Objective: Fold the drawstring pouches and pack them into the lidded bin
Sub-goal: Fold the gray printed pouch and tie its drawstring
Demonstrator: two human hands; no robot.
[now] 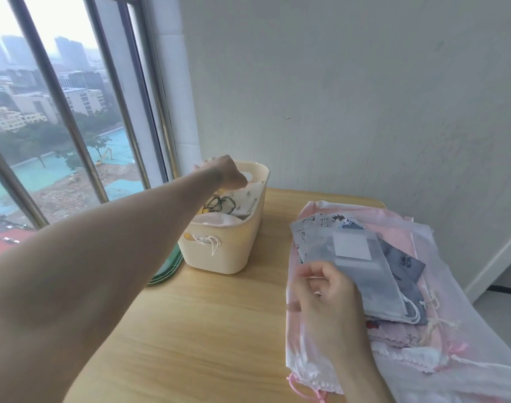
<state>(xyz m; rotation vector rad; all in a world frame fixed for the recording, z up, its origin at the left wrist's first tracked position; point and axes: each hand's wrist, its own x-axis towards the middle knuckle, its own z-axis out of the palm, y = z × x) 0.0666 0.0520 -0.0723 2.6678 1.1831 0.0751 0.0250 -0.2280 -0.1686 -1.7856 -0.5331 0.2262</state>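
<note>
- Packing was the step in hand: the left hand (226,173) reached over the far end of the cream plastic bin (219,257) with its fingers bent downward onto a white folded pouch (248,196) lying directly beneath them; whether they gripped the cloth or only pressed it could not be told.
- Just nearer than that hand, inside the bin, lay a tangle of dark green drawstring (217,203), and nearer again another pale folded pouch (219,221); a white cord (212,242) hung through the handle slot at the near end.
- The bin looked fairly full, its contents close to the rim, and stood open; a green lid (167,270) lay flat partly under its near side.
- The right hand (321,289) pinched a thin white cord between thumb and forefinger, its other fingers loosely curled, at the near left edge of the pile of unfolded pouches (393,286).
- Just beyond that pinch lay a grey translucent pouch with a white label (353,257), over printed grey ones and large pink ones that spread away to its right.
- By my judgement the next move called for releasing the packed pouch, then drawing the grey one clear onto the wooden table (204,330) to fold it.
</note>
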